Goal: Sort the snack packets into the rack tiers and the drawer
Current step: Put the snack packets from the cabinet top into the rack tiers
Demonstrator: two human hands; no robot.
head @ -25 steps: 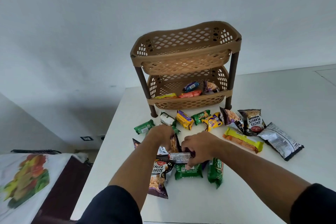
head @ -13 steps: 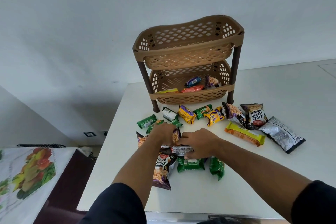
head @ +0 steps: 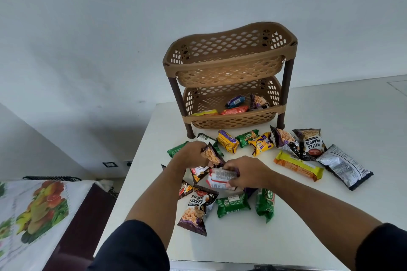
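Note:
A brown two-tier rack (head: 229, 66) stands at the back of the white table (head: 330, 215). Its lower tier (head: 231, 120) holds several packets; the upper tier shows nothing inside. My left hand (head: 190, 155) grips a dark peanut packet (head: 212, 155), lifted slightly off the pile. My right hand (head: 247, 174) holds a white and red packet (head: 221, 179) just right of it. Loose packets lie around both hands: a salted peanuts bag (head: 197, 210), green biscuit packs (head: 233, 204), a yellow pack (head: 261, 143). No drawer is in view.
More packets lie to the right: an orange-yellow bar (head: 298, 166), a silver-backed bag (head: 344, 166) and two peanut bags (head: 310, 143). The table's left edge (head: 132, 171) drops to the floor. A fruit-print cloth (head: 37, 211) covers furniture at lower left.
My left hand has lifted the dark peanut packet up off the pile. My right hand stays on the white and red packet. The camera has tilted a little.

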